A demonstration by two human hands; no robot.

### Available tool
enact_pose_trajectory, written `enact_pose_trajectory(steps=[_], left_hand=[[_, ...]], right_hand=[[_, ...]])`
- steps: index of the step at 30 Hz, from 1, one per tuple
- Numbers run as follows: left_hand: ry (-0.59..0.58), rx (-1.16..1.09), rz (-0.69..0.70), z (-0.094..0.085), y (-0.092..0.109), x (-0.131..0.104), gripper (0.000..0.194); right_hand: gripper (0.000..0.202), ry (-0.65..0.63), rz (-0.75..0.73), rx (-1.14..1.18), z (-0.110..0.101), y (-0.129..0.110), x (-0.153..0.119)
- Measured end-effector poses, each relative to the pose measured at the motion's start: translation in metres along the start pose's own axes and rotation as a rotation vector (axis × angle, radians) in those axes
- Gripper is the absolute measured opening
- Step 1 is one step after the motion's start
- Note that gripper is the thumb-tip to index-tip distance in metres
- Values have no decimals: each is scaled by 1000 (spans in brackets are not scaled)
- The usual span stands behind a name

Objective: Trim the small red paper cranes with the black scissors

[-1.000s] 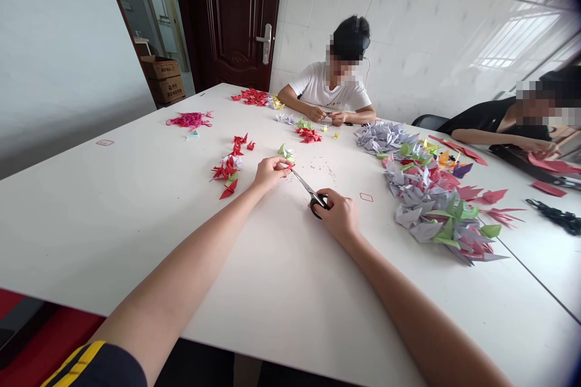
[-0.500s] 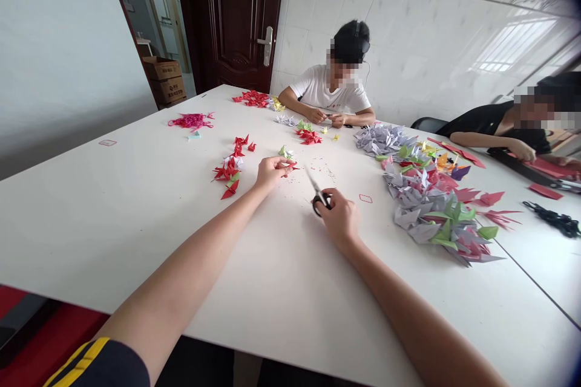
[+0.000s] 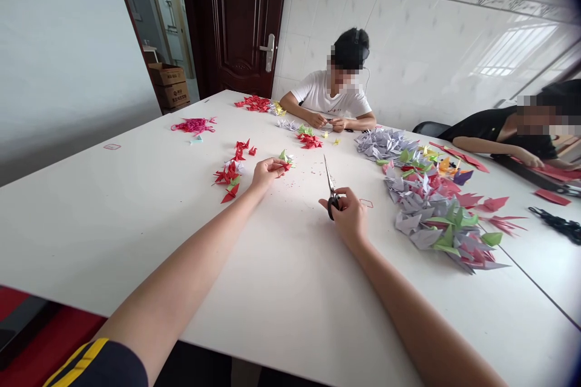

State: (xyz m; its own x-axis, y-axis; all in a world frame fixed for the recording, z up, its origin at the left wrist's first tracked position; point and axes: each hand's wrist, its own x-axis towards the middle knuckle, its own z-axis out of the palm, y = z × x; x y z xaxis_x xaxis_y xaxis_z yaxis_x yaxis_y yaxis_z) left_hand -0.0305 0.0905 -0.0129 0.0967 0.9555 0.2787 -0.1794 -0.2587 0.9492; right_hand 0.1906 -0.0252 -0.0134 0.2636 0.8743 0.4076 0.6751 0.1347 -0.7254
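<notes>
My left hand (image 3: 267, 173) pinches a small red paper crane (image 3: 285, 166), partly hidden by the fingers. Just behind it lies a green and white paper crane (image 3: 285, 157). My right hand (image 3: 349, 211) is closed round the black handles of a pair of scissors (image 3: 331, 184), whose blades point away from me and are together. To the left of my left hand sits a loose group of red, white and green folded cranes (image 3: 227, 175). Tiny dark and red paper scraps are scattered on the table between my hands.
A large heap of grey, pink and green cranes (image 3: 426, 205) covers the right of the white table (image 3: 113, 224). Pink string (image 3: 194, 126) lies far left. A person in white (image 3: 333, 94) works at the far edge; another in black (image 3: 490, 130) sits right, beside red paper and black cord (image 3: 556, 222).
My right hand has moved right with the scissors, their blades now pointing more upright in view. My left hand, with the red crane, has shifted slightly left.
</notes>
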Motion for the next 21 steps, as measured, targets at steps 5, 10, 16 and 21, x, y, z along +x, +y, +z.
enact_pose_trajectory(steps=[5,10,16,21], left_hand=[[-39,-11,-12,2,2,-1,29],[-84,-2,-11,4,7,-4,31],[-104,-23,-18,6,5,-3,28],[-81,-41,-22,6,3,-2,25]], right_hand=[[46,-107,-39,-34,1,3,1],[40,-106,-78,-103,1,1,-1],[33,-134,-49,-163,1,4,1],[33,-190,-53,-176,1,4,1]])
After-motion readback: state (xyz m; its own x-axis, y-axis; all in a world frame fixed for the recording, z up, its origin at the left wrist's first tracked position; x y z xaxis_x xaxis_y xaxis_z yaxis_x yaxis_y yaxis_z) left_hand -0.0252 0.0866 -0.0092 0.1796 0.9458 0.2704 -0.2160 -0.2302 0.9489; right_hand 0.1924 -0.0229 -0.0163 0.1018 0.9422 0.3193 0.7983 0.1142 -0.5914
